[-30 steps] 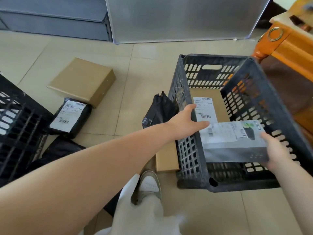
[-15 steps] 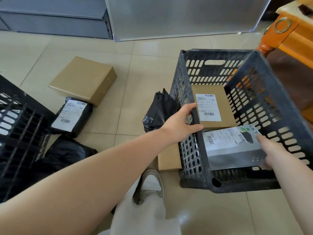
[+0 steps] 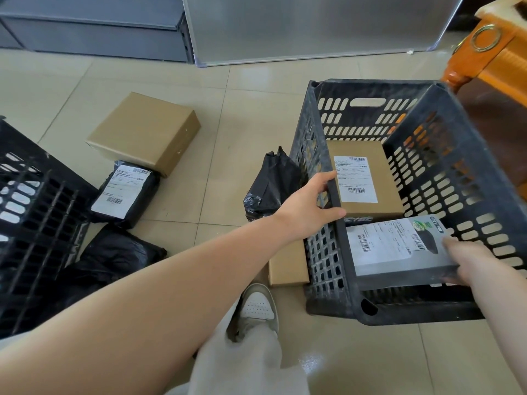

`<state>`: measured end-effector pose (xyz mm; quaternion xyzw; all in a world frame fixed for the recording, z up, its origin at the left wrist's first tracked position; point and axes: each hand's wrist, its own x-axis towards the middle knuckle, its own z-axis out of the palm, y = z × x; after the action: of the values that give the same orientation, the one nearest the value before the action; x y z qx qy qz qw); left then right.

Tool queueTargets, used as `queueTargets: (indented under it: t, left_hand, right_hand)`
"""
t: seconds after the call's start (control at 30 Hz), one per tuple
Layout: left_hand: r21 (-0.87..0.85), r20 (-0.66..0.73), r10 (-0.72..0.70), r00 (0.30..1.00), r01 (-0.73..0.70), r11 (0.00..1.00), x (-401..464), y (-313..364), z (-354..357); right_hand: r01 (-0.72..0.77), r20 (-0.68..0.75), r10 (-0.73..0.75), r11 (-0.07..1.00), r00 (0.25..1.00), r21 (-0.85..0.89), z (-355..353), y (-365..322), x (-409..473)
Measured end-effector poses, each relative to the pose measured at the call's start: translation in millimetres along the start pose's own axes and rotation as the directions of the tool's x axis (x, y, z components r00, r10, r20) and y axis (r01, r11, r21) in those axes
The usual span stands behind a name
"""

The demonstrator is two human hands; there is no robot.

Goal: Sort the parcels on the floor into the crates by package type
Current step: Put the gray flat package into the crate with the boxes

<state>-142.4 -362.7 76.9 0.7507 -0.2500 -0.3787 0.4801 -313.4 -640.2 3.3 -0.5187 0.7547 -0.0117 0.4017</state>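
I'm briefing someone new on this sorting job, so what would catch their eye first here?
First, the black slotted crate at right: the left hand grips its near wall while the right hand lowers a grey labelled box in beside a labelled brown cardboard box. Left of it, a plain cardboard box and a black labelled mailer bag lie on the tiled floor.

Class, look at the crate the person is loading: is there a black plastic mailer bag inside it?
No: the crate holds only a brown cardboard box and the grey box gripped by the right hand.
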Motion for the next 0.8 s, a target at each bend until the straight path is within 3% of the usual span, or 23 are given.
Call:
queueTargets:
  t: [0.1, 0.37, 0.53, 0.67, 0.8]
  left_hand:
    - [0.003, 0.006, -0.011, 1.0, 0.011, 1.0, -1, 1, 0]
    - [-0.002, 0.01, -0.012, 1.0, 0.012, 1.0, -2, 1, -1]
    - [-0.016, 0.013, -0.008, 1.0, 0.009, 1.0, 1, -1, -1]
    - [-0.018, 0.004, -0.001, 1.0, 0.001, 1.0, 2, -3, 0]
    - [-0.011, 0.004, 0.004, 1.0, -0.004, 1.0, 1, -4, 0]
  right_hand:
    - [0.035, -0.023, -0.036, 0.998, 0.999, -0.043, -1, -2, -4]
    - [0.041, 0.026, -0.042, 0.999, 0.999, 0.035, -6, -4, 3]
    - [0.002, 0.116, -0.018, 0.991, 0.993, 0.133, 7, -8, 3]
    - [-0.002, 0.21, -0.023, 0.993, 0.977, 0.118, 24, -7, -7]
    - [-0.099, 0.319, 0.082, 0.994, 0.944, 0.036, 31, -4, -22]
